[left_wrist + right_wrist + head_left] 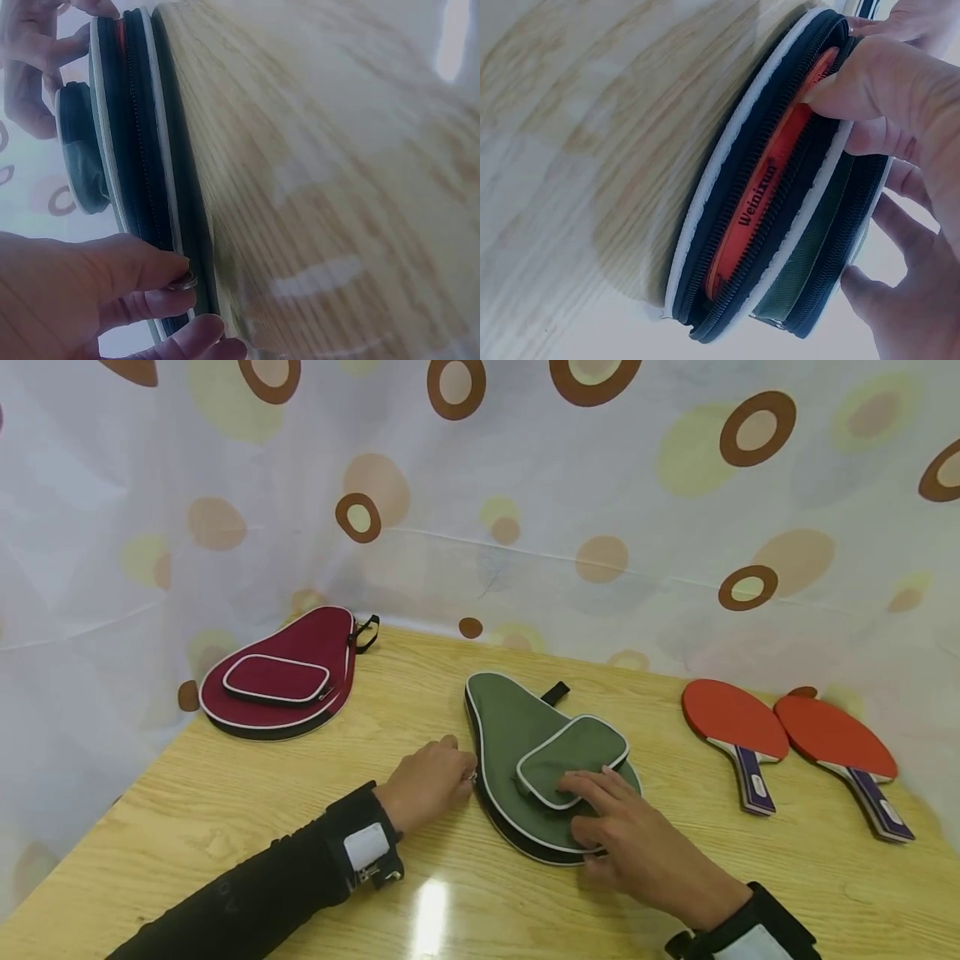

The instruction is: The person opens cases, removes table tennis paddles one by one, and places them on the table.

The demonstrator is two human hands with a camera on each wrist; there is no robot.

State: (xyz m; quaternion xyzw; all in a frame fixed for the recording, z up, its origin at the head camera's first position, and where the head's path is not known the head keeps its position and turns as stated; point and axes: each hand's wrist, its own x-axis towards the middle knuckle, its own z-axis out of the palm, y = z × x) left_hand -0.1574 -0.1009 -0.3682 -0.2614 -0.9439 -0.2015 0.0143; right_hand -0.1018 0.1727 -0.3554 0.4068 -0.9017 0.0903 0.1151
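A green table tennis paddle case (506, 727) with white piping lies flat on the table, its small zipped pocket (573, 752) on top. At its left edge my left hand (431, 783) pinches the metal zipper pull (182, 282) between thumb and fingers. My right hand (630, 835) holds the case's near right edge, fingers bent over the pocket and thumb at the zipper opening. Through the open zipper in the right wrist view shows the red-orange edge of a paddle (757, 195) with "Weinixun" lettering; the thumb touches it. The rest of that paddle is hidden inside.
A maroon paddle case (311, 643) with its own front pocket lies at the table's back left. To the right lie two red paddles, one nearer (731, 718) and one farther right (836, 735), handles toward me. A patterned curtain (525, 468) hangs behind the wooden table (300, 785).
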